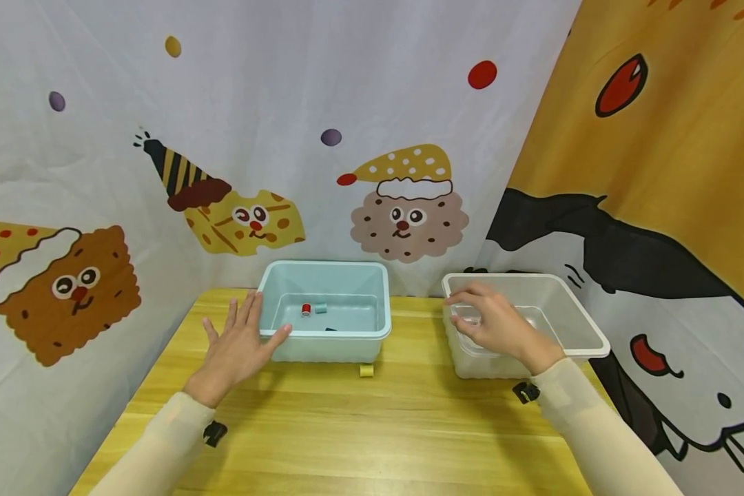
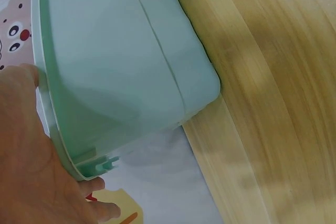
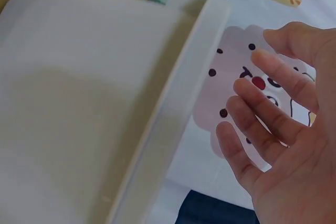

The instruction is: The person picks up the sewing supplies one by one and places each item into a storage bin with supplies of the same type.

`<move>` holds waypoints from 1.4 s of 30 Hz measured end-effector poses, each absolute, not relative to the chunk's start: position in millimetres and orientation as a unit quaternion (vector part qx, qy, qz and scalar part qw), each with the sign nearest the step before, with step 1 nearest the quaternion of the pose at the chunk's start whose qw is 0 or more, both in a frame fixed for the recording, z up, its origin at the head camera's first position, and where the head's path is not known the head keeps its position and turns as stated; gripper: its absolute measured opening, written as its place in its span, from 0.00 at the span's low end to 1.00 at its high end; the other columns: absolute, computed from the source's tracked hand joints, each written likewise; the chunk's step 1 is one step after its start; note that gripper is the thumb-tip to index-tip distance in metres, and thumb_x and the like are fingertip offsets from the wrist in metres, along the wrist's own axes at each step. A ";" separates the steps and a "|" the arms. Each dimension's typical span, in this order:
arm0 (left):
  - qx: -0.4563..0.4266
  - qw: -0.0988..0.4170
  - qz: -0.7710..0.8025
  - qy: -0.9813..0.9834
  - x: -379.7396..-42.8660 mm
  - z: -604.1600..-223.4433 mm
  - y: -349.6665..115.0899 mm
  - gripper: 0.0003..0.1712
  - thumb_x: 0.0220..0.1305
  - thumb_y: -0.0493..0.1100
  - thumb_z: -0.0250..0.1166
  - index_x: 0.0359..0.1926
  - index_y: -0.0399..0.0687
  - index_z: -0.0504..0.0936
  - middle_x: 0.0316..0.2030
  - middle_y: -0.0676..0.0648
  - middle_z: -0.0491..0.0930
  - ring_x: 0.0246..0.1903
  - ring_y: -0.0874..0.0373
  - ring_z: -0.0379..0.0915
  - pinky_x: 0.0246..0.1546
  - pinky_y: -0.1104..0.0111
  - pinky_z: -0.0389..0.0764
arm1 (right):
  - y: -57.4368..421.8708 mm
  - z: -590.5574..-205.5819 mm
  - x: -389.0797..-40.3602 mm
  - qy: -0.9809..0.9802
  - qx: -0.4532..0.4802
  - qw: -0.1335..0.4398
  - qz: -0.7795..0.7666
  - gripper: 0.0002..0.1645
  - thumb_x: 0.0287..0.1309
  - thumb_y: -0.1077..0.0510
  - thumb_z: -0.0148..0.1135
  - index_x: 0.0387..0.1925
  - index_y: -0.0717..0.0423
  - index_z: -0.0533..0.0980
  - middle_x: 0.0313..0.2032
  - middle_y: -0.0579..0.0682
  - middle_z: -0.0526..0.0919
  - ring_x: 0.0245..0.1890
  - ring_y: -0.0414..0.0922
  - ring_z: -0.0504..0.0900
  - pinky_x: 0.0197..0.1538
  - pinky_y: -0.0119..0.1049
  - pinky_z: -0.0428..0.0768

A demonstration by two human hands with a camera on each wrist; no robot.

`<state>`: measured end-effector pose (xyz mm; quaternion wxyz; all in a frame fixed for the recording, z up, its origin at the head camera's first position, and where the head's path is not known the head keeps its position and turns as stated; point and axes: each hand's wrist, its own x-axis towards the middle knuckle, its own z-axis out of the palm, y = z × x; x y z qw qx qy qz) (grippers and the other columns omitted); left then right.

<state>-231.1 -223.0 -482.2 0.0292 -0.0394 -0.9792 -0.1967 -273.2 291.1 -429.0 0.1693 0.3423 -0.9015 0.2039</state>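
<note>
A light blue plastic bin (image 1: pixel 328 348) stands at the back of the table. My left hand (image 1: pixel 235 355) rests at its front left corner, fingers spread and thumb near the front rim; the left wrist view has the same hand (image 2: pixel 37 145) along the bin's edge. Inside lie a small red cylinder (image 1: pixel 306 310), a small teal piece (image 1: pixel 321 308) and a dark piece mostly hidden by the front wall. To the right, my right hand (image 1: pixel 502 324) hovers over a white bin (image 1: pixel 483 365). Its fingers are loosely bent with nothing between them, as the right wrist view confirms.
A small yellow piece (image 1: pixel 366 370) lies on the wooden table (image 1: pixel 372 427) by the blue bin's front right corner. Cartoon-printed curtains (image 1: pixel 273 83) hang close behind both bins and along the sides.
</note>
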 end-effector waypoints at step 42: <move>-0.041 0.029 -0.199 -0.979 -231.3 -482.7 -224.7 0.67 0.84 0.84 0.49 0.97 0.40 0.42 0.97 0.34 0.38 0.94 0.21 0.30 0.77 0.08 0.23 | 217.7 -467.2 -227.8 -0.903 0.370 0.075 0.204 0.25 0.76 0.52 0.80 0.70 0.45 0.87 0.67 0.46 0.90 0.70 0.47 0.88 0.75 0.50 0.89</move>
